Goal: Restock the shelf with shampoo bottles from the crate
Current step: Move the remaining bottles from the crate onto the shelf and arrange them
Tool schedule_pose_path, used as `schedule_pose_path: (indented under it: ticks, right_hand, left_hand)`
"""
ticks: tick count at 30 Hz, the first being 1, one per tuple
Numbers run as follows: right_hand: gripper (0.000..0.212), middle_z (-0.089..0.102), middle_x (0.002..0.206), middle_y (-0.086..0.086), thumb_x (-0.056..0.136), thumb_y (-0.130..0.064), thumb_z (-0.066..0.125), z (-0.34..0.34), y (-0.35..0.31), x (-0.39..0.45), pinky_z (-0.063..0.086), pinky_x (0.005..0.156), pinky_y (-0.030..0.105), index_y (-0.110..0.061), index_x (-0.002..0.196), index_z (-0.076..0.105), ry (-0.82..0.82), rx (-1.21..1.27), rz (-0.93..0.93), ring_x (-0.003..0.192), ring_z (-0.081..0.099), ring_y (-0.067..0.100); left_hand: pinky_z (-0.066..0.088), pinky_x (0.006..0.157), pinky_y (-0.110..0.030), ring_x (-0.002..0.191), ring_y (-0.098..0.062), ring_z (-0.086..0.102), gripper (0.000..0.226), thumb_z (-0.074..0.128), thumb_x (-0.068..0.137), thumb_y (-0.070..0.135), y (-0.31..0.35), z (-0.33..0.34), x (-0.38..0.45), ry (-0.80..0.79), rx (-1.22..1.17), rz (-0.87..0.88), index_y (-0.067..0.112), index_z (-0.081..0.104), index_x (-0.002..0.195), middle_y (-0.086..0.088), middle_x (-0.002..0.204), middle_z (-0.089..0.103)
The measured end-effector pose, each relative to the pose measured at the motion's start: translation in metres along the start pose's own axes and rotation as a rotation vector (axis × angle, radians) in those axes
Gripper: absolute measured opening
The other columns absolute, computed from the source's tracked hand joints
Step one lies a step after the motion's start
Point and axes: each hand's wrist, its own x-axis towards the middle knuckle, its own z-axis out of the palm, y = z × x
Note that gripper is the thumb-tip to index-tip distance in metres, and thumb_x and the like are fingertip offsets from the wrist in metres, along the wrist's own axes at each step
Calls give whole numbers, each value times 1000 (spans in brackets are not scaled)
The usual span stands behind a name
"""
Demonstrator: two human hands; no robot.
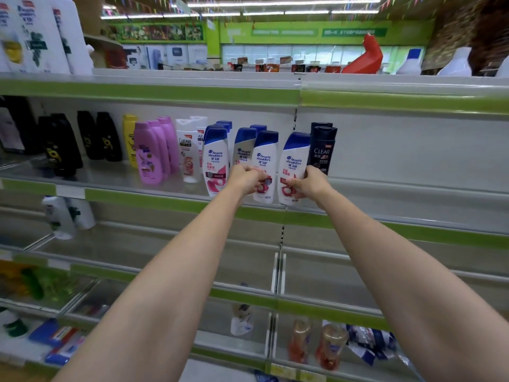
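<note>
Both hands grip upright white plastic shampoo bottles with blue caps at the shelf's front edge [259, 209]: the left hand [248, 179] clasps one bottle [265, 158], the right hand [309, 184] another [294, 164] (both tilted slightly), long axes vertical, needing a push rearward.

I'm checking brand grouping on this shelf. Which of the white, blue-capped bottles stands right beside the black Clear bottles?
The rightmost blue-capped bottle, which the right hand grips. Its right edge meets the black Clear bottles; the other blue-capped ones stand further left.
</note>
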Motion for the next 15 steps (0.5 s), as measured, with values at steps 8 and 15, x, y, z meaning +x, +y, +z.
schedule_pose_path:
  ticks: [8,15]
  right_hand:
    - [36,60,111,11,91,-17,62,16,-2,37,58,83,36,-3,120,48,-76,-19,21,92,67,25]
    - [36,58,124,16,90,-1,56,23,0,55,55,90,45,-5,124,46,-173,40,28,106,63,31]
  left_hand:
    - [50,69,-26,70,-16,55,10,52,88,-2,-11,-4,23,64,16,-34,7,55,92,-6,75,58]
    - [39,56,-20,59,-13,46,19,49,86,-6,-13,-4,24,10,-9,-69,10,53,77,-5,70,52]
